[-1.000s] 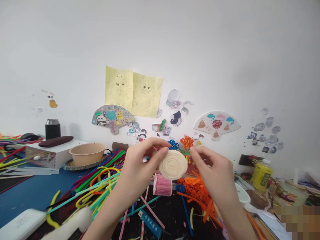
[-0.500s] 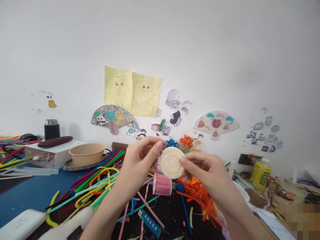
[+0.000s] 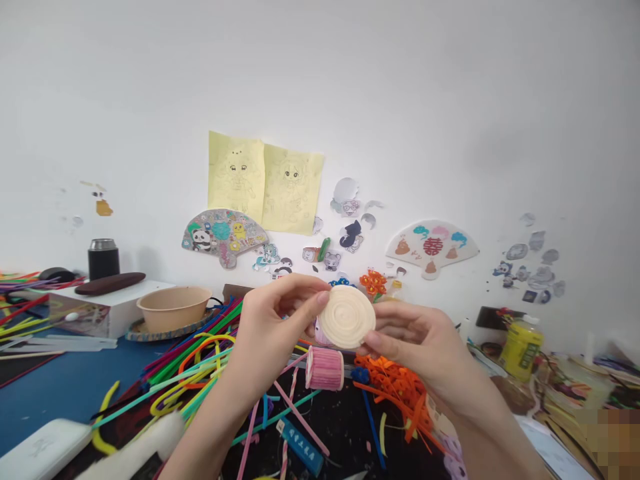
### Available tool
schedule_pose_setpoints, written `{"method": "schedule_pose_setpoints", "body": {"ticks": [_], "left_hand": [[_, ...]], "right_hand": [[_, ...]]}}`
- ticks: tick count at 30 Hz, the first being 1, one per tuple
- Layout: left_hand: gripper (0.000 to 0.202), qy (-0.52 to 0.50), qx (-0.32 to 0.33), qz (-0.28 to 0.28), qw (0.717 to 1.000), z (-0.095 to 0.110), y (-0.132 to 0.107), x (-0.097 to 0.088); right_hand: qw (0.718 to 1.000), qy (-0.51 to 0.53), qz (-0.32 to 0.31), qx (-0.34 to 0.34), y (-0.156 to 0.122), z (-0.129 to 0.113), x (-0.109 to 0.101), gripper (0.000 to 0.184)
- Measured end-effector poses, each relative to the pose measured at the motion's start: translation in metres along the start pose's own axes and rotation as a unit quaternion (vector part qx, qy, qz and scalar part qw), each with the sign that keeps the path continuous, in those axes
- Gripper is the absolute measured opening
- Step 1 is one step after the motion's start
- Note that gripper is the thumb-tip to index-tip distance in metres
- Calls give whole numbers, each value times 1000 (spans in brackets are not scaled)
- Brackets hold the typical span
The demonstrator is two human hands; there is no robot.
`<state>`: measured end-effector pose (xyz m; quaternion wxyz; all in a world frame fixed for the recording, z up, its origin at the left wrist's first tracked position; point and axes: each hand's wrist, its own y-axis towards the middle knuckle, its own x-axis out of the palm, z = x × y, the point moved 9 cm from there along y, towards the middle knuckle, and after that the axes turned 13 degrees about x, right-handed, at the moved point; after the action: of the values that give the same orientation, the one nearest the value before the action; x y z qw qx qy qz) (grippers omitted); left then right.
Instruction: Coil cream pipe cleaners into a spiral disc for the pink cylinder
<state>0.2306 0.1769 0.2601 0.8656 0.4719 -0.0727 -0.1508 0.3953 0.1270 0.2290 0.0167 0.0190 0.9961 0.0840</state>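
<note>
A cream disc coiled in a spiral (image 3: 347,317) is held up between my two hands, its flat face toward me. My left hand (image 3: 285,320) pinches its left edge with the thumb in front. At the disc's lower right edge, my right hand (image 3: 415,333) grips it between thumb and fingers. Just below lies a pink striped cylinder (image 3: 325,369) with pale rims, apart from both hands. Pink pipe cleaners (image 3: 303,420) and a blue lighter-sized packet with white writing (image 3: 301,447) lie beneath on the dark surface.
Bundles of coloured pipe cleaners (image 3: 200,373) spread at left, near a beige bowl (image 3: 174,308). An orange pile of fuzzy pieces (image 3: 400,390) lies right of centre. A yellow bottle (image 3: 521,348) stands at right. Fans and yellow drawings (image 3: 265,183) hang on the wall.
The disc has tilted and risen slightly, looking wider now. My right thumb has slid down from the disc's face to its lower right edge.
</note>
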Motion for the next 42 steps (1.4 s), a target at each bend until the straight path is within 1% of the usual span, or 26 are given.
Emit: {"method": "schedule_pose_setpoints", "body": {"ticks": [3, 7, 13, 16, 18, 23, 29, 34, 37, 42], "left_hand": [[3, 46, 35, 18, 998, 6, 0, -5], [3, 68, 60, 35, 995, 10, -1, -7], [2, 57, 55, 43, 996, 9, 0, -7], [5, 54, 55, 41, 996, 7, 0, -7], [6, 62, 63, 44, 995, 8, -1, -8], [4, 109, 93, 63, 988, 15, -3, -11], [8, 183, 180, 65, 964, 35, -8, -6], [9, 224, 220, 56, 948, 43, -10, 0], [9, 221, 218, 54, 949, 41, -9, 0], [6, 211, 175, 41, 961, 29, -5, -1]], "right_hand": [[1000, -7, -10, -5, -1, -2, 4, 32], [999, -11, -20, -26, -1, -4, 8, 36], [998, -30, -20, -48, 0, -6, 10, 31], [998, -37, -19, -48, 0, -6, 11, 22], [998, -34, -13, -42, -1, -5, 10, 15], [999, -18, 9, -25, 0, 0, 8, 15], [997, -19, 70, -32, 3, 0, 0, 19], [995, -27, 87, -38, 2, -2, -4, 20], [995, -29, 91, -40, 3, -2, -5, 21], [995, -55, 77, -37, 4, -2, -5, 21]]}}
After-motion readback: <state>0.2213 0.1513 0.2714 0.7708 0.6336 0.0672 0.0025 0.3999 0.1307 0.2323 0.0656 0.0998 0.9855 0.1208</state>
